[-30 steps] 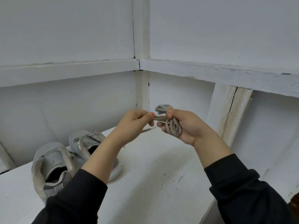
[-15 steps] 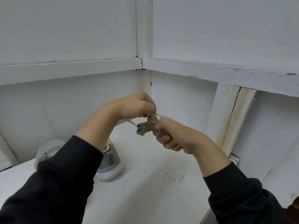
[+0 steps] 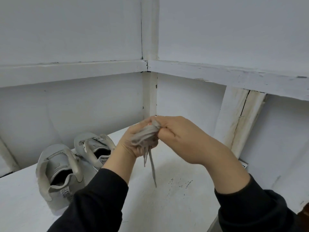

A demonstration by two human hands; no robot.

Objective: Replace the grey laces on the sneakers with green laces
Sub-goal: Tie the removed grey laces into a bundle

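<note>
A bundle of grey laces [image 3: 145, 136] is held in mid-air above the white shelf [image 3: 167, 198]. My left hand [image 3: 132, 144] grips the lower part of the bundle, palm up, with loose ends hanging down toward the shelf. My right hand [image 3: 182, 136] pinches the top of the bundle from the right. Two grey sneakers stand at the left of the shelf, heels toward me: the near sneaker [image 3: 56, 174] and the far sneaker [image 3: 95, 148], partly hidden by my left forearm. I see no green laces.
White walls meet in a corner [image 3: 149, 94] behind my hands, with a horizontal ledge [image 3: 71, 71] above. A slanted white post [image 3: 240, 118] stands at the right. The shelf's paint is chipped [image 3: 180, 183] below the hanging lace ends.
My left hand has dropped from above the bundle to under it and now cups it. The lace ends now hang down. The sneakers show again as my left arm lowered.
</note>
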